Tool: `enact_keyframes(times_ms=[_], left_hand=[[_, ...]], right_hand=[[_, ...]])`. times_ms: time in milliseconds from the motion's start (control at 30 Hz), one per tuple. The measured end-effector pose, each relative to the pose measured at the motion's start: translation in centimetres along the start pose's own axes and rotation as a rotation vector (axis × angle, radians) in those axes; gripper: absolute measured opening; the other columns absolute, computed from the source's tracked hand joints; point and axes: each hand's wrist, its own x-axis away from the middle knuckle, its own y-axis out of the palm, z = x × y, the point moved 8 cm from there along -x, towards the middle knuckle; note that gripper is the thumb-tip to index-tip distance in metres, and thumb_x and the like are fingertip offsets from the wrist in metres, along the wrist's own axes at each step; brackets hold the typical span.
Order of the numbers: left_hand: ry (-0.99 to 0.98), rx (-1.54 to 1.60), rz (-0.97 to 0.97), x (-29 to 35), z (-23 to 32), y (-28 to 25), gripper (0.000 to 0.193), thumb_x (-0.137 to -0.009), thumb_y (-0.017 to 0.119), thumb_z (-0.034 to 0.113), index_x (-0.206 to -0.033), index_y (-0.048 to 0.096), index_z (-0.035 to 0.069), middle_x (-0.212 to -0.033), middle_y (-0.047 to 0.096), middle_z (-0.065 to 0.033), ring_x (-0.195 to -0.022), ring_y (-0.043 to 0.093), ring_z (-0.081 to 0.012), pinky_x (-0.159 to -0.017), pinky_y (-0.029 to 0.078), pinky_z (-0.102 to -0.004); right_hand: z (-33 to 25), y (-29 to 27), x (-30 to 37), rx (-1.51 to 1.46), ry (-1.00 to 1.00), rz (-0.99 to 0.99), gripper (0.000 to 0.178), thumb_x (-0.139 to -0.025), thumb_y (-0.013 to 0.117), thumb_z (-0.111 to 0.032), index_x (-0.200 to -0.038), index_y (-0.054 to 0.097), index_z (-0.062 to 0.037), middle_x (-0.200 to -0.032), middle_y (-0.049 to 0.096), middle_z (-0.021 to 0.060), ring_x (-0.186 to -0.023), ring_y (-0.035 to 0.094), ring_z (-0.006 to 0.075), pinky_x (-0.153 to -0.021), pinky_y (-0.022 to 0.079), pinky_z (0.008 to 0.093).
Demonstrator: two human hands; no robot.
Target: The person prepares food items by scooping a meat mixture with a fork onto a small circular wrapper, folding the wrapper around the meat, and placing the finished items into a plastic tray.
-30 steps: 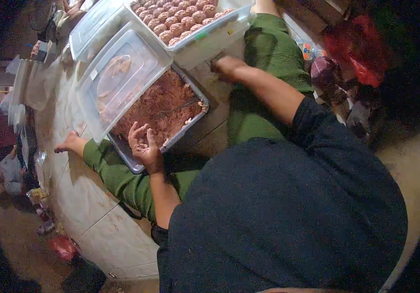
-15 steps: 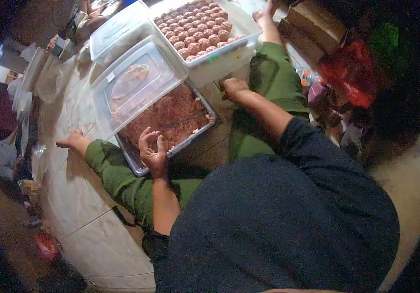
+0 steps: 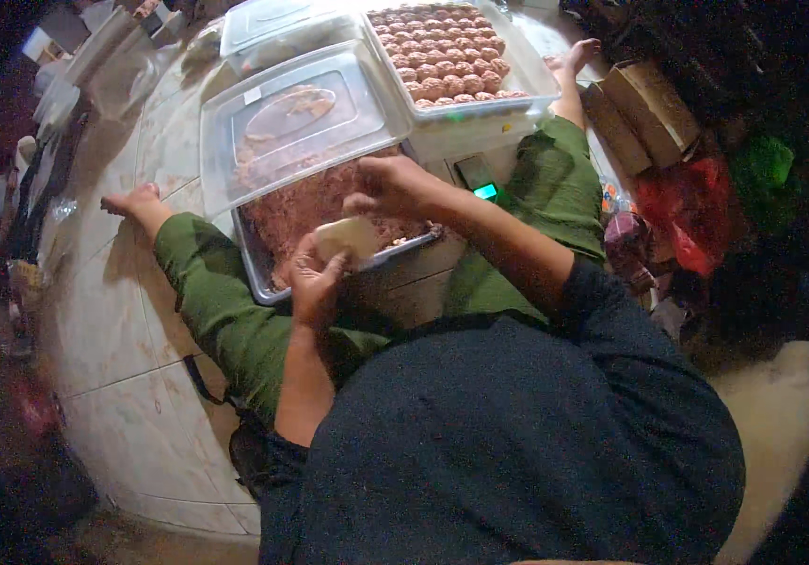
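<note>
My left hand [image 3: 318,278] is closed on a flat, pale cream scraper-like piece [image 3: 348,236], held over the near edge of a shallow tub [image 3: 258,282]. Reddish-brown crumbly mixture [image 3: 282,226] fills that tub. Just above the mixture is my right hand [image 3: 400,186], thumb and fingers apart with nothing visible between them. A translucent lid [image 3: 338,94] lies tilted across the far part of the tub, smeared with mixture. Beyond it, a clear container [image 3: 527,99] holds rows of brown rounded balls [image 3: 451,61].
A small dark device with a lit green screen [image 3: 485,191] sits on the tiles right of the tub. My green-trousered legs [image 3: 225,273] spread on both sides. Another clear lidded container [image 3: 282,28] stands far left. Cardboard boxes [image 3: 644,108] and a red plastic bag [image 3: 691,207] lie at right.
My right hand has left the device on the right and come over the tub. My left hand, earlier empty with raised fingers, now holds the pale piece. The device's screen now shows lit green.
</note>
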Motion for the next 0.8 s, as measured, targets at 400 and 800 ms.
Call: enact_keyframes(times_ms=[400, 800], left_hand=[[0.408, -0.051, 0.222, -0.7, -2.8, -11.2, 0.037, -0.081, 0.044, -0.005, -0.117, 0.039, 0.001, -0.105, 0.052, -0.0153, -0.092, 0.059, -0.0294, -0.079, 0.051, -0.0370], [-0.098, 0.590, 0.221, -2.0, -2.2, -6.2, 0.031, -0.086, 0.055, 0.017, -0.109, 0.052, -0.002, -0.106, 0.058, -0.0144, -0.098, 0.057, -0.0300, -0.085, 0.048, -0.0388]], right_hand=[[3.3, 4.7, -1.8, 0.530, -0.209, -0.227, 0.010, -0.070, 0.050, -0.006, -0.077, 0.058, -0.0049, -0.081, 0.061, 0.0134, -0.079, 0.060, 0.0262, -0.067, 0.046, 0.0343], [10.7, -23.3, 2.5, 0.246, 0.152, 0.305, 0.023, -0.081, 0.060, -0.013, -0.104, 0.062, -0.0129, -0.084, 0.064, 0.0129, -0.071, 0.057, 0.0145, -0.065, 0.046, 0.0281]])
